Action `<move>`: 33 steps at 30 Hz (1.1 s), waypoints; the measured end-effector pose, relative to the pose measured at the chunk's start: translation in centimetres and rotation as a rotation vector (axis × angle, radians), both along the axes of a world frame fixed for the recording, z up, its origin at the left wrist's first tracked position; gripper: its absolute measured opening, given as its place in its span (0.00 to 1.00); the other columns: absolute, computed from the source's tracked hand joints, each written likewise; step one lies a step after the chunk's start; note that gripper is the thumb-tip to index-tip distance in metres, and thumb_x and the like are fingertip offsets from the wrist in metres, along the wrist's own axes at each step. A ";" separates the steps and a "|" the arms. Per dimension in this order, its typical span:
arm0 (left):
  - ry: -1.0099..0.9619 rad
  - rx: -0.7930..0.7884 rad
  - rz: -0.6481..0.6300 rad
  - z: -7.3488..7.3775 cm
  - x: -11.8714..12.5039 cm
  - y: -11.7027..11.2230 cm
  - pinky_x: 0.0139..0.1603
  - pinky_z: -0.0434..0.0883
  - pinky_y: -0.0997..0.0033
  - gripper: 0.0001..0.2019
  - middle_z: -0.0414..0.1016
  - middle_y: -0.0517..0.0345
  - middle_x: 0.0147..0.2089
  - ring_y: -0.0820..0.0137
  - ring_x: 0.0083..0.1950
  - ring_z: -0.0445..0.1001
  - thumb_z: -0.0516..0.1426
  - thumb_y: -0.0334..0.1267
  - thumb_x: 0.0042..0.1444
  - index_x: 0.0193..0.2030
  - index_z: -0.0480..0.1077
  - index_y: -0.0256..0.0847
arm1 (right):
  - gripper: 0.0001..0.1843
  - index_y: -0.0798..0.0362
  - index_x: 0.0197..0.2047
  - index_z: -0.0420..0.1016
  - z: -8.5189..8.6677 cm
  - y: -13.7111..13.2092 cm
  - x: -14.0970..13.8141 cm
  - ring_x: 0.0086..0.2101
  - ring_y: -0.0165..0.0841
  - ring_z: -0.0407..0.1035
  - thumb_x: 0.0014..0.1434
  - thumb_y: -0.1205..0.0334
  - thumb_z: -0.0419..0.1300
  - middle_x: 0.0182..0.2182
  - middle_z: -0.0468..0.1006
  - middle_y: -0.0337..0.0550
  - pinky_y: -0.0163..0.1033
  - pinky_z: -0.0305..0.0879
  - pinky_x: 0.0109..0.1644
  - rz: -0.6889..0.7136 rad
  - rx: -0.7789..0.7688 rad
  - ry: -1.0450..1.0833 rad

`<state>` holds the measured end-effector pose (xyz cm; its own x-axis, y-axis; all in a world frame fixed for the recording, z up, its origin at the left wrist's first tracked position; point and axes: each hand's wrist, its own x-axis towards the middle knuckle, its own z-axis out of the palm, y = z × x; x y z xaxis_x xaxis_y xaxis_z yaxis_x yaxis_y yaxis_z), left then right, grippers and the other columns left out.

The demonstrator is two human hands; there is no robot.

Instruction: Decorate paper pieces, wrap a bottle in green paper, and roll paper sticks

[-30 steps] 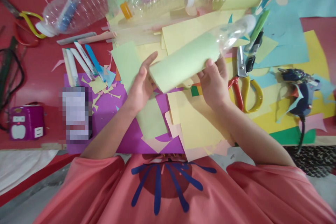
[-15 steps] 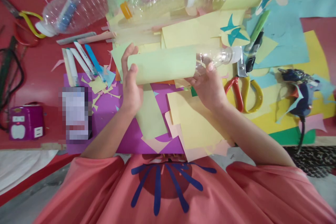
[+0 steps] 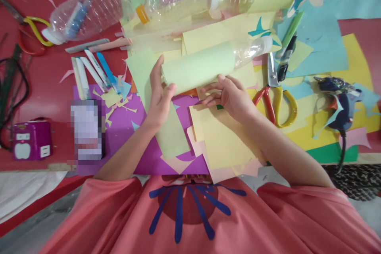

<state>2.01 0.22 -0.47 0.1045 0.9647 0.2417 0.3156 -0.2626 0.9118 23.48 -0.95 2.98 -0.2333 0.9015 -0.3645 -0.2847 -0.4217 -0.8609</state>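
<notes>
A clear plastic bottle [image 3: 251, 51] with a white cap, its body wrapped in pale green paper [image 3: 199, 65], is held up at a slant, cap end to the right. My left hand [image 3: 159, 101] grips its base, thumb on the near side and fingers round the far side. Just below the wrapped part is my right hand [image 3: 232, 97], palm turned up and fingers apart; its thumb tip meets or nearly meets the paper's lower edge. Beneath lie a pale green strip [image 3: 171, 139] and cream paper sheets [image 3: 229, 139].
Scissors with red and yellow handles [image 3: 279, 105] lie right of my hand, near a dark blue glue gun [image 3: 342, 105]. More bottles [image 3: 89, 12] line the back. Markers [image 3: 89, 69], a phone [image 3: 87, 131] and a purple box [image 3: 32, 139] are at the left.
The bottle has tilted, its cap end rising toward the back, and shifted slightly right at the base with my left hand. My right hand has let go of the bottle's neck and moved lower.
</notes>
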 end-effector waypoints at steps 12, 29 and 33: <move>0.072 0.086 -0.008 -0.6 -2.4 1.6 0.70 0.58 0.47 0.26 0.54 0.62 0.70 0.56 0.72 0.54 0.53 0.58 0.60 0.64 0.55 0.64 | 0.30 0.37 0.64 0.60 -0.3 -0.5 -0.2 0.33 0.25 0.77 0.58 0.61 0.56 0.69 0.55 0.36 0.32 0.75 0.29 0.129 0.091 -0.065; 0.527 0.009 0.162 -0.7 -5.1 2.4 0.73 0.30 0.35 0.28 0.51 0.67 0.73 0.50 0.76 0.35 0.58 0.55 0.55 0.63 0.61 0.63 | 0.25 0.36 0.60 0.60 -0.7 -0.3 0.7 0.33 0.28 0.75 0.59 0.54 0.54 0.69 0.53 0.38 0.37 0.71 0.28 -0.152 0.243 -0.308; 0.299 0.088 0.056 -1.5 -6.1 3.3 0.75 0.29 0.39 0.28 0.51 0.70 0.72 0.48 0.76 0.36 0.64 0.52 0.51 0.60 0.65 0.59 | 0.20 0.39 0.55 0.64 0.1 -0.7 0.1 0.30 0.25 0.74 0.58 0.57 0.55 0.67 0.59 0.38 0.35 0.69 0.27 -0.160 0.199 -0.283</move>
